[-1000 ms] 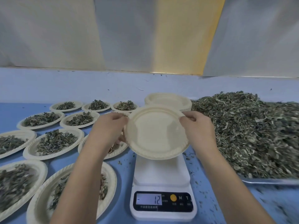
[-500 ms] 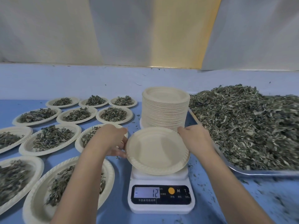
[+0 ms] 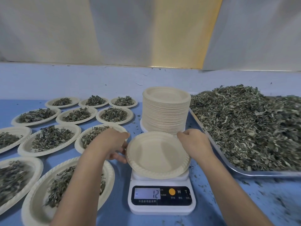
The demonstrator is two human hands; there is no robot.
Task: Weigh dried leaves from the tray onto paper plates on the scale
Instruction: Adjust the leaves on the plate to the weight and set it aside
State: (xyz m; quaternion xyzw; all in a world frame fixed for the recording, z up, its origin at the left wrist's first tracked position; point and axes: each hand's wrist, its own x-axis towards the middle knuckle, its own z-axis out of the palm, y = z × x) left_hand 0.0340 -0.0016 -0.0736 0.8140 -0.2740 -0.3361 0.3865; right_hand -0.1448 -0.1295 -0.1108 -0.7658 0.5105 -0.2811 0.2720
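Left hand (image 3: 114, 145) at nine o'clock and right hand (image 3: 194, 142) at two pinch the plate (image 3: 156, 154) rim; it should land centred on the scale (image 3: 161, 208).

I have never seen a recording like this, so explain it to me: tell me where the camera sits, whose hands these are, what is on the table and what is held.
There is no machine: a person works bare-handed, and the one camera sits on their head, looking down. The left hand and right hand grip an empty paper plate by its rim, tilted over a white scale whose display reads minus 12. Behind stands a stack of plates; on the right, a metal tray heaped with dried leaves; on the left, filled plates on the blue table.
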